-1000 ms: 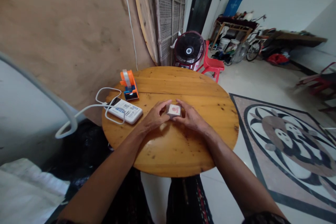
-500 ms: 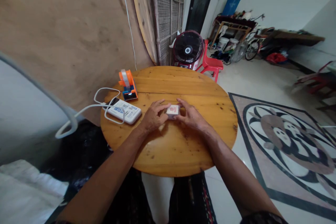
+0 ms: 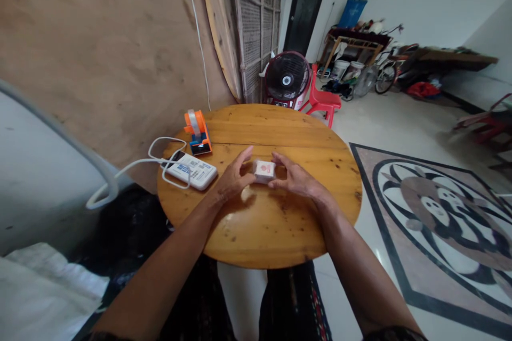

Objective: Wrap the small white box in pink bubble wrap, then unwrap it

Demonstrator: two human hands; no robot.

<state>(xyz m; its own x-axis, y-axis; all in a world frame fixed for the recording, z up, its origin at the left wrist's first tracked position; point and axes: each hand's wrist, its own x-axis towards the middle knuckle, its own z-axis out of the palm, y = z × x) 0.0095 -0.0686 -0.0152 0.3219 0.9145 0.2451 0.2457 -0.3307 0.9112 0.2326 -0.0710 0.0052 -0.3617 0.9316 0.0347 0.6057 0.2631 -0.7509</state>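
A small white box with red print (image 3: pixel 264 169) lies on the round wooden table (image 3: pixel 264 245), between my two hands. My left hand (image 3: pixel 237 175) is at its left side, fingers raised and spread from the thumb. That thumb tip is close to the box's left edge; whether it touches I cannot tell. On the other side my right hand (image 3: pixel 294 176) curves around the box's right edge with thumb and fingers apart. Its thumb tip is by the near right corner, and no firm grip shows.
A white power bank (image 3: pixel 198 173) with a looped white cable (image 3: pixel 138 162) lies at the table's left. Behind it stands an orange and blue tape dispenser (image 3: pixel 199 133). Beyond the far edge are a fan (image 3: pixel 287 77) and a red chair (image 3: pixel 326 98).
My left fingers have lifted and spread away from the box, and my right hand has loosened slightly. The box stays between my hands. The view has shifted a little.
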